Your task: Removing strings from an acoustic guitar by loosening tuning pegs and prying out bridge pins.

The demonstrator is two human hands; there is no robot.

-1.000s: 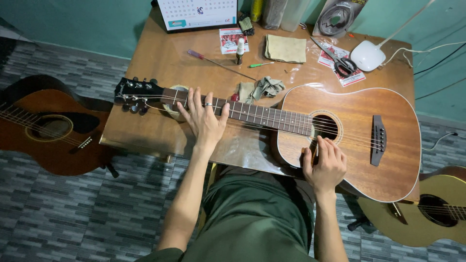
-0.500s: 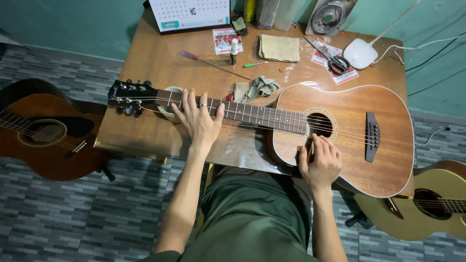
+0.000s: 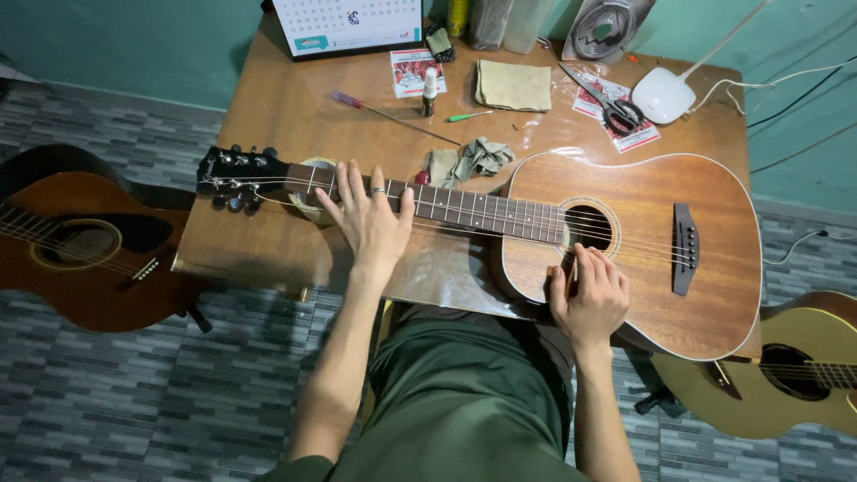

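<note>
Guitar (image 3: pixel 625 241) lies flat across the tabletop (image 3: pixel 268 116), neck to the person's left, body to the right; body's lower bout overhangs the near edge above the lap. Headstock (image 3: pixel 237 170) sits just inside the left edge. Left hand (image 3: pixel 370 219) rests open, palm down, fingers spread over the neck near the nut; ring on one finger. Right hand (image 3: pixel 589 295) is loosely curled at the body's near side, just below the soundhole (image 3: pixel 589 228), fingertips on the strings; whether it pinches anything cannot be told.

Open room: bare wood on the left half betw. headstock and far edge; far-right strip is crowded. A clear plastic sheet (image 3: pixel 437 268) lies under the neck at the near edge.

Packages etc.: desk calendar (image 3: pixel 348 25), white w/ dark frame, stands at far edge, centre-left. Red-and-white flat packet (image 3: pixel 412 71) just in front of it; small bottle (image 3: pixel 429 89) upright beside. A second red-white packet under the scissors (image 3: pixel 607 103), far right. Folded tan cloth (image 3: pixel 513 85) centre; crumpled rag (image 3: pixel 478 159) touching the neck. Long screwdriver (image 3: pixel 393 114) lies diagonally; green pen (image 3: pixel 469 116) near it. White lamp base (image 3: pixel 665 94) at far-right corner.

Surface & room: brown wooden top, grey tiled floor, teal wall. One more guitar on the floor at left (image 3: pixel 80 245), another at right (image 3: pixel 786 370).
</note>
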